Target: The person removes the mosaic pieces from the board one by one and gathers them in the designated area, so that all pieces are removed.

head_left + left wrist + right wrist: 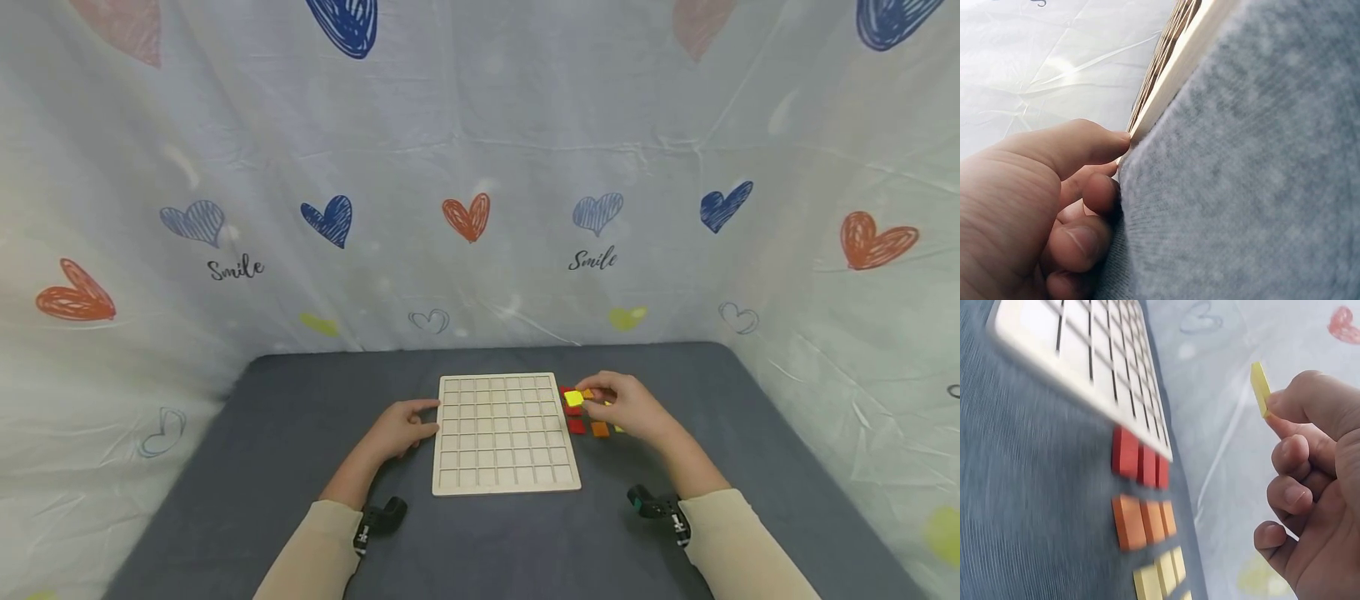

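Observation:
A pale wooden grid board lies on the dark cloth, its square cells bare. At its left edge, my left hand touches the side with thumb and forefinger extended and a little apart; the left wrist view shows the thumb right at the rim and the other fingers bent beneath. My right hand pinches a yellow square tile between thumb and forefinger, raised above the board's right edge. Below that hand are red tiles, orange tiles and yellow tiles in rows.
The dark grey cloth covers the table. A white curtain printed with hearts hangs behind and at both sides. Each wrist carries a black camera mount, one on the left and one on the right.

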`<act>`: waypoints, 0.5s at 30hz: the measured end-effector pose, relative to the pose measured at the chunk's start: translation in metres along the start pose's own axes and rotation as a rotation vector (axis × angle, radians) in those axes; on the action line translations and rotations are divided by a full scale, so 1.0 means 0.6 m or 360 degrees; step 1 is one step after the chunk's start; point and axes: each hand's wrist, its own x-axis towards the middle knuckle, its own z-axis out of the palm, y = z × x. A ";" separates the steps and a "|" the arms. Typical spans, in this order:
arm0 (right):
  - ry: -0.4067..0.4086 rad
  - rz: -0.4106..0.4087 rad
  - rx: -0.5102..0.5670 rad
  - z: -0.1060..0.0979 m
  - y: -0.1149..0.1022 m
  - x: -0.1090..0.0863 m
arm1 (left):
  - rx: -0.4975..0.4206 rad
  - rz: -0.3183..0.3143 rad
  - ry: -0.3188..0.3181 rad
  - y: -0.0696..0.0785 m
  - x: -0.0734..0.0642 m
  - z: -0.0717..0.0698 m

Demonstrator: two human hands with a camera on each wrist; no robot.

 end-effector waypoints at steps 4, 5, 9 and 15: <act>0.0028 0.0005 -0.0094 -0.022 0.018 -0.010 | -0.0005 -0.0010 0.0002 0.000 -0.001 -0.001; 0.0036 0.0014 -0.0115 -0.029 0.023 -0.013 | -0.0004 -0.0010 0.0004 0.001 -0.002 -0.002; 0.0075 0.0060 -0.0148 -0.051 0.041 -0.025 | -0.0011 -0.0007 0.0007 0.002 -0.003 -0.002; 0.0094 0.0123 -0.0230 -0.073 0.074 -0.040 | -0.0017 -0.0003 0.0001 0.004 -0.004 -0.001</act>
